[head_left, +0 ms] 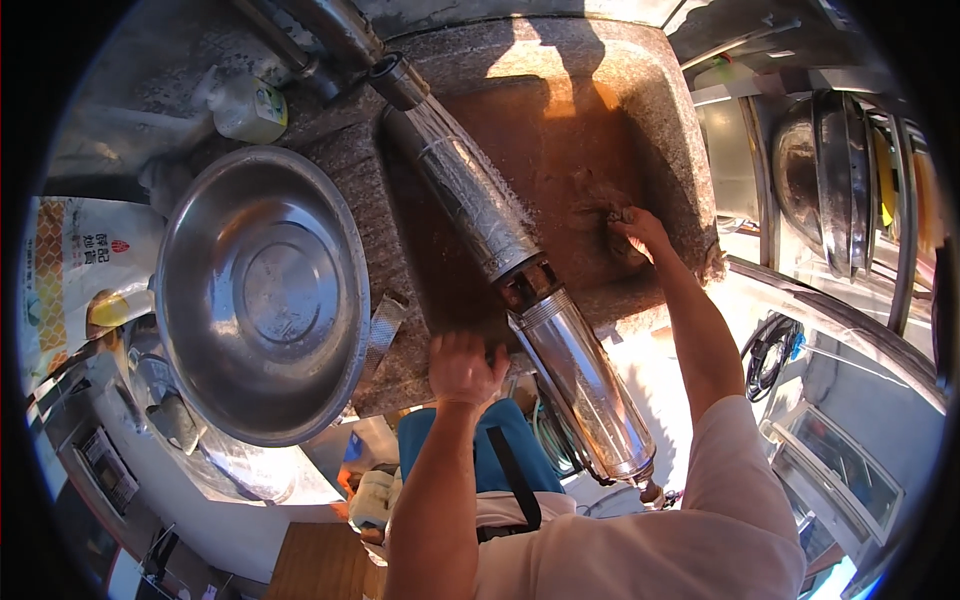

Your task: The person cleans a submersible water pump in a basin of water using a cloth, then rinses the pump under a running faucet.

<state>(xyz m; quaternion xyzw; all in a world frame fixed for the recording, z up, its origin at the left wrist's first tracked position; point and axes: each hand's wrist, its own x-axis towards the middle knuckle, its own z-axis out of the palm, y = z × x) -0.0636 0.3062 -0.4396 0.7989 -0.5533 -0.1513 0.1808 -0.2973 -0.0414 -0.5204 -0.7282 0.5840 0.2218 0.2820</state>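
A long metal cylinder, which looks like a submersible pump point(465, 190), lies slantwise across a stone sink point(690, 130). Its lower end juts over the near rim, and a dark slotted gap breaks its shiny body. Brown, murky water point(480, 110) stands in the basin. My left hand point(465, 370) rests on the sink's near rim, left of the pump, with thumb apart and fingers laid over the edge. At the basin's right side my right hand point(640, 232) reaches down, fingers curled around a dark wet lump point(628, 252) whose kind I cannot make out.
A wide steel basin point(285, 300) sits on the left, beside a white plastic bottle point(250, 108) and a printed bag point(90, 270). Metal pipes point(335, 30) rise at the upper left. On the right, a rack holds dark pans point(815, 180) above a coiled black cable point(770, 355).
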